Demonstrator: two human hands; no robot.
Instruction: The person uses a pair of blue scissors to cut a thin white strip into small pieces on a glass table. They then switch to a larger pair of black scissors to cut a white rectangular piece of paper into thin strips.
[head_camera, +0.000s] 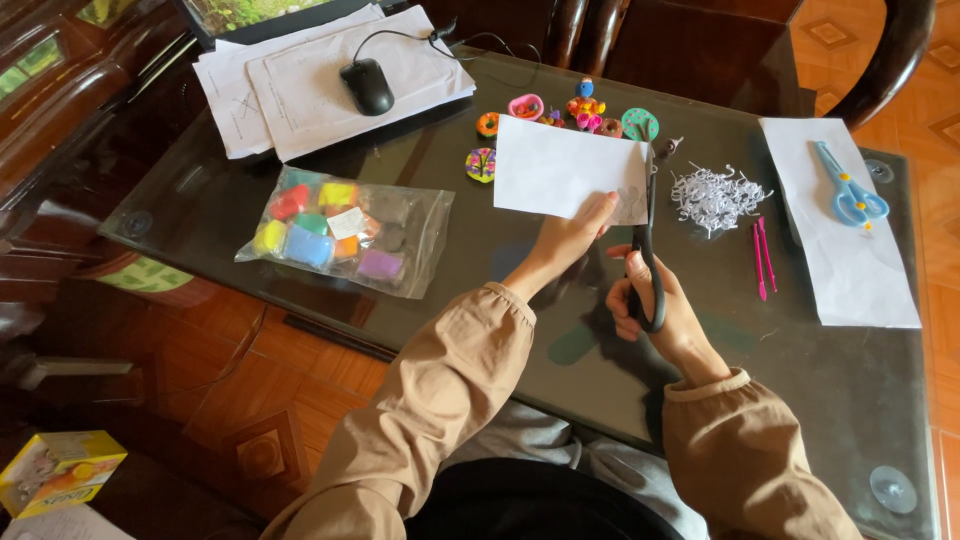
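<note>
Looking down from the head camera, the left hand (575, 235) pinches the lower right edge of a white paper sheet (560, 165), thumb on top, holding it just above the dark glass table (500, 260). The right hand (655, 300) is closed around the handles of black scissors (648, 240), blades pointing up and meeting the sheet's right edge.

That sheet looks light and floppy; it should sag if gripped far from the cut, so a hold close beside the blades, as now, seems the steady one. It would crease or tear easily. The scissors look stiff and are best taken through the loops.

Just right of the blades lies a heap of white paper shreds (715, 197), then two pink sticks (762, 258) side by side. Further right, blue scissors (848, 192) rest on another white sheet (850, 235).

Behind the held sheet sits a cluster of small colourful clay figures (585, 112). To the left, a clear plastic bag (345, 230) of bright clay blocks carries a small white square label at its middle. A black mouse (367, 86) sits on a stack of printed papers (310, 85) at the far left corner. Down on the floor at lower left, a yellow box (60, 470) with printing lies tilted.
</note>
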